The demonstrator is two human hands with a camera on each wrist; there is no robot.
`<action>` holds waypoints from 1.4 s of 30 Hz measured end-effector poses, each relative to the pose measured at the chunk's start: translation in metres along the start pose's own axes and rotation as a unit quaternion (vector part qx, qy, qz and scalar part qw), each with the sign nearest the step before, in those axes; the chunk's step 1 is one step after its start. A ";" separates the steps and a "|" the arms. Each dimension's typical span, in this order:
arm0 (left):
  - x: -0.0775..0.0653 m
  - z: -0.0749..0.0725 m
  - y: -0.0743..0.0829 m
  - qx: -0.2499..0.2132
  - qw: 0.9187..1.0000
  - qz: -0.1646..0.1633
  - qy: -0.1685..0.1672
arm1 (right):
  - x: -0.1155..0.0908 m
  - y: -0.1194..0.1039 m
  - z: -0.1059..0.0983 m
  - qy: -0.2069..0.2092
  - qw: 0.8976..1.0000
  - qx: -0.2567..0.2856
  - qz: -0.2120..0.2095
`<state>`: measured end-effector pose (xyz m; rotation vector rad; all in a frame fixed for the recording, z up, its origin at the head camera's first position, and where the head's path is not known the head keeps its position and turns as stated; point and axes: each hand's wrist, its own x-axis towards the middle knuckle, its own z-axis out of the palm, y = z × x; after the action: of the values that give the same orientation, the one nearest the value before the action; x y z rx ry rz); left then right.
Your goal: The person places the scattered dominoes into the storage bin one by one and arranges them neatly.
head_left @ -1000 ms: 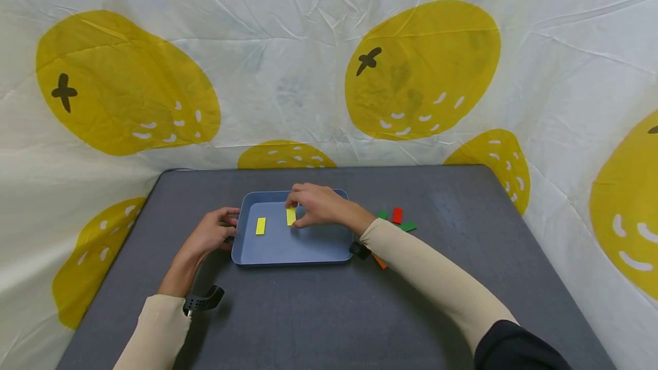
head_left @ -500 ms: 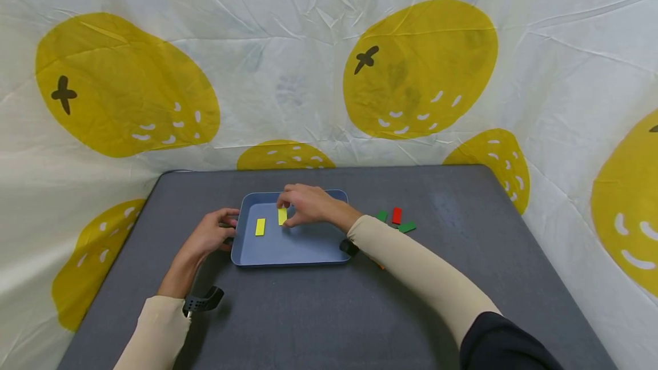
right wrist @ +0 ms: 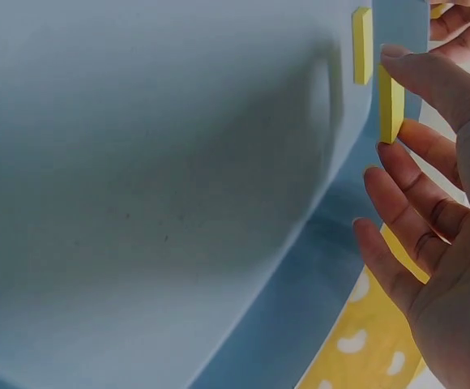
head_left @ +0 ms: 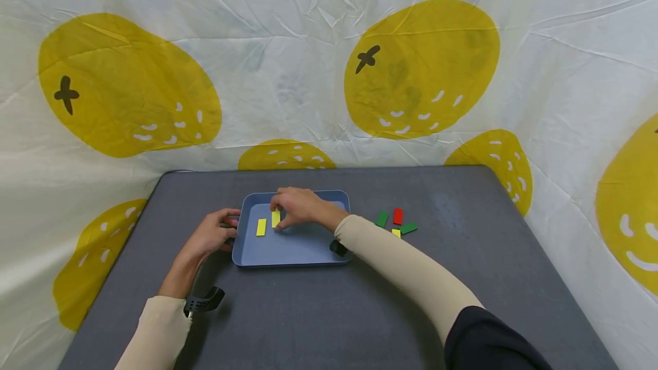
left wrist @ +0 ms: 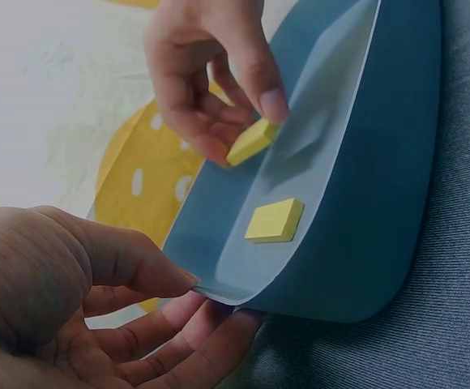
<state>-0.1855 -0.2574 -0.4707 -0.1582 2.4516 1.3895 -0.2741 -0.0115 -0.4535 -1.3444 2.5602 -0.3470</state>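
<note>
My right hand (head_left: pixel 303 208) pinches a small yellow block (head_left: pixel 276 220) between thumb and fingertips, over the left half of a blue tray (head_left: pixel 293 256). In the right wrist view the held block (right wrist: pixel 391 105) stands on end between thumb and index finger, the other fingers spread. A second yellow block (head_left: pixel 261 227) lies in the tray just left of it; the left wrist view shows this block (left wrist: pixel 274 220) flat near the wall. My left hand (head_left: pixel 212 233) holds the tray's left edge, thumb on the rim and fingers against the outside.
Right of the tray, on the dark grey table (head_left: pixel 329 318), lie two green blocks (head_left: pixel 382 219), a red block (head_left: pixel 398 216) and another yellow block (head_left: pixel 396 233), partly covered by the right sleeve (head_left: pixel 401 261). A white curtain (head_left: pixel 288 73) with yellow fruit prints hangs behind.
My right hand has moved left with the yellow block, closer to the block lying in the tray. The left hand has stayed at the tray's edge.
</note>
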 end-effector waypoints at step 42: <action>0.000 0.003 0.003 0.010 1.000 -0.010 0.000 | 0.003 -0.006 0.012 -0.002 0.999 0.015 0.038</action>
<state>-0.1861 -0.2533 -0.4695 -0.1788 2.4563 1.3574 -0.2674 -0.0180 -0.4633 -1.2316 2.5841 -0.3665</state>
